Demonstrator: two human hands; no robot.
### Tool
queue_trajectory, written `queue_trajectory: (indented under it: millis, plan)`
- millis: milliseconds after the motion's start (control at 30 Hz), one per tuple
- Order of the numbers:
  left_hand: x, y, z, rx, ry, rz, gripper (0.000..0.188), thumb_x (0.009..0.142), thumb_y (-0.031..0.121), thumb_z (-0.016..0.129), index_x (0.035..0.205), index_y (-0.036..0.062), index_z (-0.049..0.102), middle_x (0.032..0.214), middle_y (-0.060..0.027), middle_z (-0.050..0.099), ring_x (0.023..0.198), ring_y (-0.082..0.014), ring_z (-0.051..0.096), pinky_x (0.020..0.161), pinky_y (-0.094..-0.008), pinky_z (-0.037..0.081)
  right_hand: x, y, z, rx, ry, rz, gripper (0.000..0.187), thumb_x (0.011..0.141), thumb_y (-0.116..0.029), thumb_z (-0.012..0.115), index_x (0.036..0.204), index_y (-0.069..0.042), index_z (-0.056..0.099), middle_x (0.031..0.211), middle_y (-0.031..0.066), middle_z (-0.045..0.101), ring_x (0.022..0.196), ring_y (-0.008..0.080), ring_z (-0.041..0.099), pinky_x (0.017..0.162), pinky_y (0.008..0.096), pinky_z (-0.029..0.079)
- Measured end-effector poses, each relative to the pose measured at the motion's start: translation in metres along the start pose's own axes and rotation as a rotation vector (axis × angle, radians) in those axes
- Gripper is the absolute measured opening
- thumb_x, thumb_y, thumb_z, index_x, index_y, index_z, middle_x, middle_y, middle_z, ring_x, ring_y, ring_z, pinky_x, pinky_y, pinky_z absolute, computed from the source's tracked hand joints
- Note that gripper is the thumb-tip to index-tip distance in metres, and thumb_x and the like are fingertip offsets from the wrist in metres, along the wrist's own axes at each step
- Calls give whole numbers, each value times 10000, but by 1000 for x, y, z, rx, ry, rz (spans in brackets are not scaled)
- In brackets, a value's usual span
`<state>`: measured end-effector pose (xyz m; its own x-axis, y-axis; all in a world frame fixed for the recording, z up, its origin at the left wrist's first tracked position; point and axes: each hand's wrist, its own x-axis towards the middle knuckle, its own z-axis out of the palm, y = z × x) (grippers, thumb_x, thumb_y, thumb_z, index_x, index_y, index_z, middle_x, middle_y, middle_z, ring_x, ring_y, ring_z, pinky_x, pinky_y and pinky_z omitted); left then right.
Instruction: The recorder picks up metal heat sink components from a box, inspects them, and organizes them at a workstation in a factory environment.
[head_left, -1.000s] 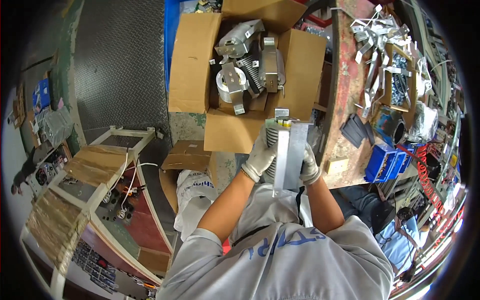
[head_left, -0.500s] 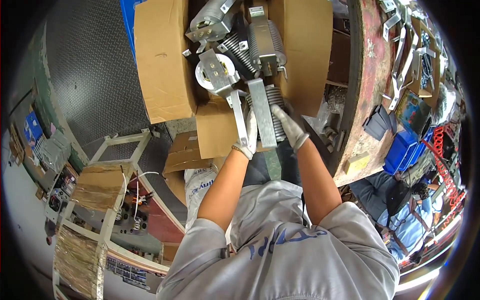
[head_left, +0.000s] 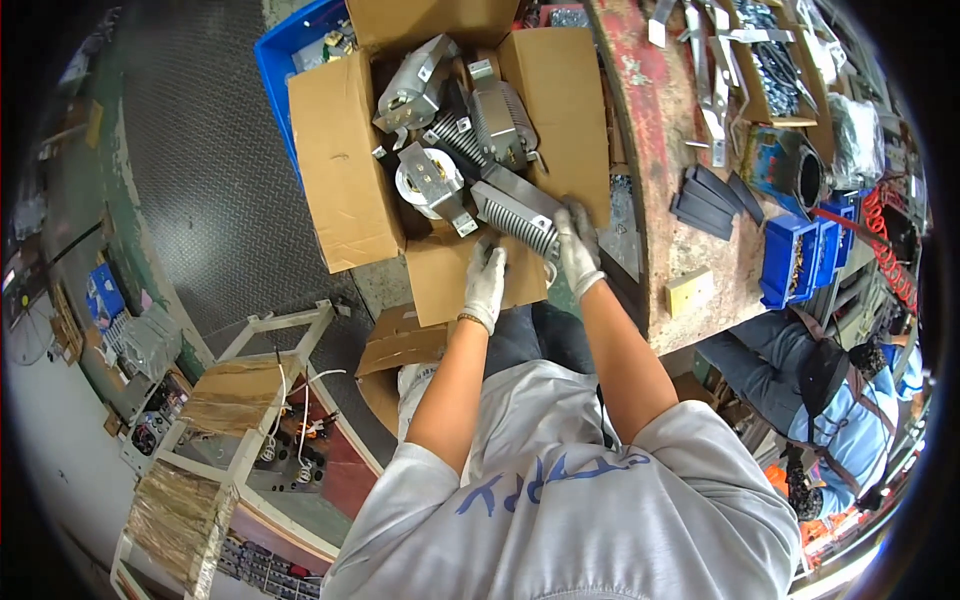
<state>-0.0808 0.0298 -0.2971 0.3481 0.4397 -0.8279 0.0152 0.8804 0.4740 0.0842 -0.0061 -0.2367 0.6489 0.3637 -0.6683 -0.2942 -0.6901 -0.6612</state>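
My left hand (head_left: 485, 280), in a white glove, is over the near flap of a cardboard box (head_left: 345, 165) with its fingers stretched out and nothing in it. My right hand (head_left: 577, 250), also gloved, grips the near end of a ribbed cylinder resistor (head_left: 525, 222) with a flat metal bracket along it. That resistor lies tilted across the near side of the box, its far end among the others. Beside it sits a resistor seen end-on, with a white round end (head_left: 408, 182) under a metal bracket. Farther in lie more bracketed resistors (head_left: 420, 85).
A worn workbench (head_left: 640, 180) runs along the right, bearing black plates (head_left: 705, 200), a yellow block (head_left: 690, 292), metal brackets (head_left: 718, 90) and blue bins (head_left: 790, 260). At lower right is another person (head_left: 840, 420). A pale metal frame (head_left: 235, 440) stands left; a blue crate (head_left: 283, 60) is behind the box.
The bracketed resistor, upright between both hands before, now lies tilted in the box. My left hand has come off it; my right stays at its near end. The view has shifted.
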Motion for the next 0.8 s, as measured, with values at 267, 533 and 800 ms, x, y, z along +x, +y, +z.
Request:
queue_trajectory:
  millis: [267,533,800]
  plan:
    - [-86,2,-19,1036,156,216,572,848,284,613,1312,-28,492,1292,-242,544,1193,-388,523,999,-423,426,-37,144,-34,-616,165,-208,678,897,-372,575,1430,-55,299,1405,304,392,1176,482,500,1012,438,406]
    - [-172,14,-57,1298,271,196,507,842,291,618,1271,29,549,1302,-211,554,1209,-361,520,1029,-404,404,-173,123,-159,-636,-141,-217,475,859,-321,590,1221,-15,560,1189,258,598,1089,419,579,912,423,477]
    - [-124,110,-48,1031,-144,338,347,906,122,602,1211,-35,554,1089,-138,633,917,-173,609,793,-286,510,-209,191,-168,-497,121,355,443,849,-325,572,1173,-27,614,1109,218,657,1052,355,627,887,420,492]
